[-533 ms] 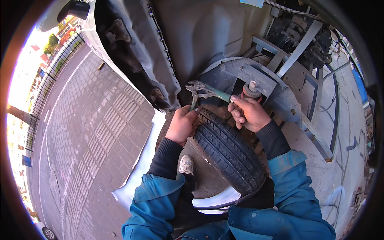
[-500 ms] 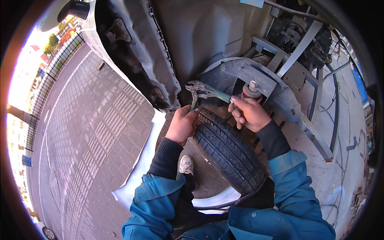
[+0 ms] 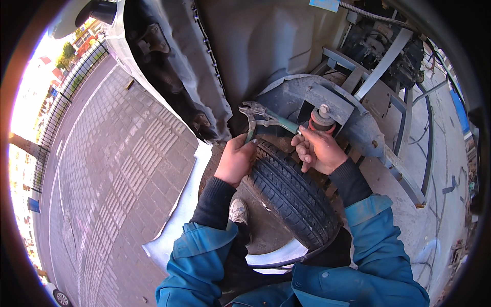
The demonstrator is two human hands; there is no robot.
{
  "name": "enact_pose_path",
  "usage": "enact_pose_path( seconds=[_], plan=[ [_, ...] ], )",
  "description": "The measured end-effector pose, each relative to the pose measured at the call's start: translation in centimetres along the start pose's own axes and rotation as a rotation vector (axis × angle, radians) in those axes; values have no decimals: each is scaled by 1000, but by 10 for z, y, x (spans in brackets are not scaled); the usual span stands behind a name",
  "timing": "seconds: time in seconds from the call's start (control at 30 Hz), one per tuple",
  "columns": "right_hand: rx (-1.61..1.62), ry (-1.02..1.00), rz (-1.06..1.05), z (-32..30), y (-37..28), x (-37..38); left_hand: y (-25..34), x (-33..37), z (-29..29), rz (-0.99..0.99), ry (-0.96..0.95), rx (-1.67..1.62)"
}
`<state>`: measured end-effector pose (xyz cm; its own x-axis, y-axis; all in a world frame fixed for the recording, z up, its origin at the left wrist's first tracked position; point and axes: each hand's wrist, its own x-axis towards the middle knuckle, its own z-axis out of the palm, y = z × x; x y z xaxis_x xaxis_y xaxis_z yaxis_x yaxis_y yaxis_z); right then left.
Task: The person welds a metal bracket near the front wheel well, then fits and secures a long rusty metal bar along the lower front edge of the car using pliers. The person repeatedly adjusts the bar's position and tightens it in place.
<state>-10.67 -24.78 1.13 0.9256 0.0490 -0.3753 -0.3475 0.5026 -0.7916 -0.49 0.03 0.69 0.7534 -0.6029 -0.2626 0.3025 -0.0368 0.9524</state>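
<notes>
Both hands hold a pair of locking pliers [image 3: 280,121] with a greenish worn handle, above the black tyre [image 3: 291,192]. My left hand [image 3: 237,159] is closed round its lower handle, which points down from the jaws. At the far end of the green handle my right hand [image 3: 321,150] pinches the tip between thumb and curled fingers. The metal jaws sit at the upper left, with nothing visible between them, close to the torn edge of the grey body panel [image 3: 220,110]. Just beyond my right hand is a bolt on a red-ringed rubber mount [image 3: 323,116].
A grey wheel-arch piece [image 3: 286,92] curves behind the pliers. Metal frame rails [image 3: 409,176] and exposed engine parts [image 3: 381,46] lie to the right. Brick paving [image 3: 123,169] stretches left toward a black fence [image 3: 66,107]. My shoe [image 3: 239,211] shows beside the tyre.
Both hands and the pliers have shifted very slightly to the right. The grip of each hand looks the same.
</notes>
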Motion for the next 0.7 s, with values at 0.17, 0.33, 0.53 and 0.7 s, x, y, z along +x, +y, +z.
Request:
enact_pose_path(
  seconds=[0.17,0.33,0.53,0.7],
  plan=[
    [-183,47,-109,-3,9,4,-2,1,-1,-6,10,26],
    [-1133,192,-552,-5,9,5,-6,1,0,12,43,114],
    [-1532,325,-860,-5,17,7,-9,7,1,15,127,246],
    [-1591,401,-802,-2,21,13,-16,10,3,16,160,229]
  ],
)
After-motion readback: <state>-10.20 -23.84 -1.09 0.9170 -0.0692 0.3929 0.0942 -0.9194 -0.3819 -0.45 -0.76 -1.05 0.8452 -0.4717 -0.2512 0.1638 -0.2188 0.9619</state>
